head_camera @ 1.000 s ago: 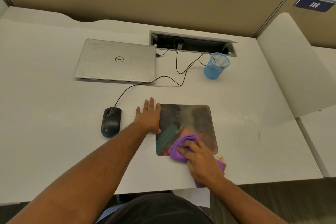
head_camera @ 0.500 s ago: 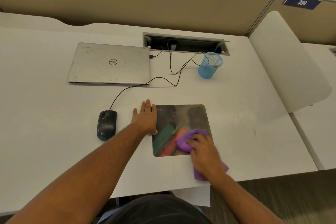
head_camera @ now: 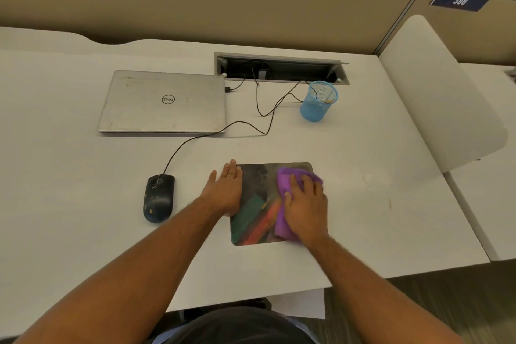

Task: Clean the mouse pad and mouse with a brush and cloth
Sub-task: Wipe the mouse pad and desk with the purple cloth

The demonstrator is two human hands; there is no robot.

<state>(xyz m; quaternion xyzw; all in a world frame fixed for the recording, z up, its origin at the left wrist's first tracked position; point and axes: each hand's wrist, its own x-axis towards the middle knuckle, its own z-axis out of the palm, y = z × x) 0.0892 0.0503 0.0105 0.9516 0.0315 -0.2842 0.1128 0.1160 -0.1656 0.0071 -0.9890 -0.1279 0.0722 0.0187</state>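
A dark mouse pad (head_camera: 258, 204) with green and orange patches lies flat on the white desk. My right hand (head_camera: 305, 205) presses a bunched purple cloth (head_camera: 287, 179) onto the pad's right half, fingers closed over it. My left hand (head_camera: 224, 190) lies flat, fingers apart, on the pad's left edge, holding nothing. A dark wired mouse (head_camera: 158, 198) sits on the desk left of the pad, apart from both hands. No brush is clearly visible.
A closed silver laptop (head_camera: 163, 102) lies at the back left. The mouse cable (head_camera: 212, 132) loops toward the open cable tray (head_camera: 280, 68). A blue mesh pen cup (head_camera: 318, 101) stands behind the pad. A white divider panel (head_camera: 435, 92) rises at the right.
My right hand has slid the purple cloth from the pad's near edge up and rightward to its far right corner. The left hand stays on the pad's left edge.
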